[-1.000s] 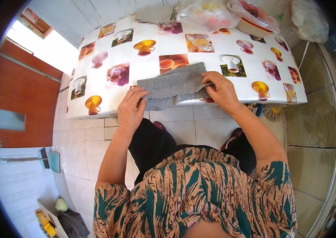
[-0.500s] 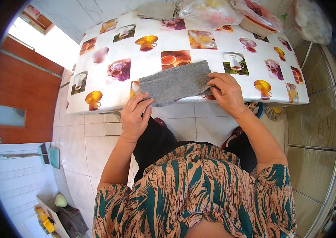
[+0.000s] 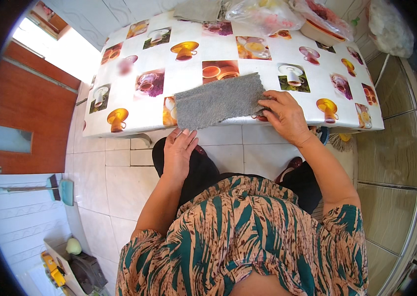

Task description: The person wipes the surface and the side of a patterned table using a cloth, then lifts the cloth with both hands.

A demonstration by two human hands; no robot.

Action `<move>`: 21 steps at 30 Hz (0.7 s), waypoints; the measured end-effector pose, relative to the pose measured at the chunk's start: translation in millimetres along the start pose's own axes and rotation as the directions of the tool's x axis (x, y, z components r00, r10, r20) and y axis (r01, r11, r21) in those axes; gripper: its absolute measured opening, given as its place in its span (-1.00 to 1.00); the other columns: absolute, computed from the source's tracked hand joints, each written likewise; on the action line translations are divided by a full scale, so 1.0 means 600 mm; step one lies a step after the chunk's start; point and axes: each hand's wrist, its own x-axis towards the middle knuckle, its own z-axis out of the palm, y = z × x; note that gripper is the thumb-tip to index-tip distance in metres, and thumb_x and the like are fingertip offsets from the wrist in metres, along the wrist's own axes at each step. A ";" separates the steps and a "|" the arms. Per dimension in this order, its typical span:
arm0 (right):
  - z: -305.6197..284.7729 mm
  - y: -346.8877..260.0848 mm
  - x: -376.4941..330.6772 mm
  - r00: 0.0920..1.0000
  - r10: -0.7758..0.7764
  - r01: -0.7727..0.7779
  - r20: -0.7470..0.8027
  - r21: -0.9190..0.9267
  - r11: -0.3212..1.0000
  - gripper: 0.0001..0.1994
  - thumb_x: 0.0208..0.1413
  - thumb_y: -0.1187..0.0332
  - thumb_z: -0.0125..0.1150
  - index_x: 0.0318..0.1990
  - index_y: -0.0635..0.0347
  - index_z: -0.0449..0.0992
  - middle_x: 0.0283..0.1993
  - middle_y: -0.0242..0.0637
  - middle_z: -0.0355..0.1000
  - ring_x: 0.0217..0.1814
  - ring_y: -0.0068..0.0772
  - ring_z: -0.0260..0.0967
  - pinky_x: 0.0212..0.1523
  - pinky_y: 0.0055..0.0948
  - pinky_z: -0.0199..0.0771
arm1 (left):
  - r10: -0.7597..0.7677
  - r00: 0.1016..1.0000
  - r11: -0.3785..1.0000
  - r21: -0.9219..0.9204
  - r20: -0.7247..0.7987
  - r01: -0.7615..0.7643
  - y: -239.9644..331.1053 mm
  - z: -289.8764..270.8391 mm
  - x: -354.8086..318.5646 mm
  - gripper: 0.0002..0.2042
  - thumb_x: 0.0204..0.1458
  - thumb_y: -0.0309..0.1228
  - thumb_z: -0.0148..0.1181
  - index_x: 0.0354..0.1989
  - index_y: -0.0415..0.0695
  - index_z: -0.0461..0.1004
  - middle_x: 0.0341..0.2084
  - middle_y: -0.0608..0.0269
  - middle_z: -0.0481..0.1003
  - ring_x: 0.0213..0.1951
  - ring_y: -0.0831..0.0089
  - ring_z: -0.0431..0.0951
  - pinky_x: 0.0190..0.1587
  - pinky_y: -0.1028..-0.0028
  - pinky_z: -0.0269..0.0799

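We find the cloth [image 3: 220, 100] lying on the table [image 3: 134, 106] at its near edge, slightly left of centre; the right hand [image 3: 285, 116] rests on the cloth's right end; the left hand [image 3: 179, 151] sits just below the near edge, under the cloth's left corner, fingertips close to it; behind the cloth, at the far side of the table, lie plastic bags [image 3: 267, 15], with a second folded cloth [image 3: 197, 10] to their left; on the floor at lower left we note a brush and dustpan [image 3: 46, 188]
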 end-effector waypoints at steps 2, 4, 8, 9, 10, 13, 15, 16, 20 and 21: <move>-0.004 -0.005 0.003 0.999 -0.032 0.032 0.013 -0.020 0.999 -0.71 -0.12 0.48 0.32 -0.15 0.18 0.58 0.01 -0.26 0.44 0.02 -0.19 0.36 0.06 -0.27 0.40 | -0.085 0.996 0.991 -0.103 0.016 0.086 0.003 -0.005 0.010 -0.68 0.07 -0.37 0.28 -0.08 -0.22 0.36 -0.07 0.05 0.41 0.04 0.17 0.45 0.10 0.27 0.45; -0.012 -0.007 0.001 0.999 -0.040 0.041 0.023 -0.031 0.999 -0.68 -0.12 0.47 0.33 -0.12 0.18 0.57 0.03 -0.26 0.43 0.03 -0.19 0.35 0.08 -0.27 0.39 | -0.191 0.981 0.965 -0.181 0.017 0.191 0.013 0.013 0.008 -0.68 0.06 -0.36 0.30 -0.11 -0.21 0.37 -0.10 0.07 0.42 0.02 0.17 0.45 0.10 0.24 0.46; -0.019 -0.010 0.001 0.998 -0.061 0.062 0.032 -0.016 0.998 -0.66 -0.13 0.46 0.33 -0.11 0.20 0.56 0.02 -0.25 0.44 0.03 -0.18 0.34 0.09 -0.25 0.38 | -0.264 0.963 0.935 -0.259 -0.051 0.243 0.025 0.031 0.007 -0.66 0.04 -0.31 0.34 -0.12 -0.20 0.39 -0.24 0.16 0.41 -0.10 0.31 0.47 0.01 0.33 0.47; -0.019 -0.009 0.001 0.997 -0.071 0.072 0.035 -0.016 0.997 -0.66 -0.13 0.46 0.33 -0.11 0.20 0.56 0.01 -0.25 0.44 0.02 -0.18 0.35 0.08 -0.24 0.37 | -0.269 0.962 0.933 -0.261 -0.043 0.249 0.027 0.027 0.008 -0.68 0.04 -0.30 0.34 -0.14 -0.18 0.40 -0.27 0.18 0.41 -0.13 0.35 0.47 -0.05 0.36 0.49; -0.018 -0.007 0.002 0.996 -0.081 0.081 0.040 -0.011 0.997 -0.67 -0.13 0.46 0.34 -0.12 0.21 0.56 -0.01 -0.26 0.45 0.01 -0.18 0.35 0.07 -0.25 0.38 | -0.273 0.961 0.930 -0.264 -0.036 0.254 0.028 0.025 0.008 -0.70 0.04 -0.30 0.35 -0.16 -0.17 0.41 -0.30 0.21 0.42 -0.16 0.39 0.48 -0.10 0.40 0.50; -0.016 0.002 0.005 0.990 -0.128 0.130 0.050 -0.029 0.991 -0.70 -0.14 0.45 0.33 -0.16 0.22 0.56 -0.06 -0.28 0.47 -0.04 -0.20 0.37 0.02 -0.26 0.39 | -0.283 0.959 0.928 -0.260 -0.032 0.265 0.031 0.018 0.010 -0.71 0.03 -0.30 0.36 -0.19 -0.12 0.41 -0.29 0.25 0.43 -0.27 0.45 0.49 -0.22 0.50 0.50; -0.016 0.004 0.007 0.982 -0.181 0.185 0.050 -0.091 0.978 -0.73 -0.13 0.45 0.32 -0.19 0.22 0.55 -0.09 -0.29 0.48 -0.07 -0.22 0.38 -0.03 -0.29 0.40 | -0.267 0.963 0.941 -0.227 -0.045 0.250 0.034 0.019 0.008 -0.72 0.03 -0.29 0.35 -0.19 -0.10 0.42 -0.33 0.29 0.45 -0.32 0.50 0.50 -0.28 0.53 0.51; -0.013 0.003 0.006 0.979 -0.199 0.203 0.049 -0.113 0.973 -0.73 -0.13 0.45 0.32 -0.19 0.22 0.55 -0.10 -0.29 0.48 -0.09 -0.24 0.38 -0.05 -0.30 0.40 | -0.259 0.965 0.947 -0.211 -0.051 0.243 0.035 0.019 0.007 -0.73 0.03 -0.28 0.35 -0.19 -0.08 0.43 -0.35 0.31 0.46 -0.35 0.53 0.50 -0.31 0.55 0.51; 0.000 -0.005 -0.001 0.973 -0.226 0.229 0.035 -0.197 0.953 -0.76 -0.11 0.45 0.29 -0.21 0.22 0.55 -0.12 -0.28 0.47 -0.12 -0.27 0.39 -0.11 -0.33 0.41 | -0.194 0.979 0.981 -0.030 -0.068 0.193 0.044 0.016 0.006 -0.75 0.05 -0.29 0.33 -0.18 -0.08 0.44 -0.42 0.34 0.48 -0.39 0.55 0.52 -0.38 0.57 0.50; 0.002 -0.007 -0.001 0.974 -0.223 0.224 0.029 -0.215 0.951 -0.76 -0.10 0.45 0.29 -0.21 0.21 0.55 -0.12 -0.27 0.46 -0.13 -0.27 0.39 -0.12 -0.33 0.41 | -0.175 0.982 0.984 0.033 -0.067 0.177 0.050 0.019 0.004 -0.76 0.06 -0.29 0.32 -0.19 -0.09 0.44 -0.43 0.35 0.49 -0.40 0.55 0.53 -0.39 0.57 0.50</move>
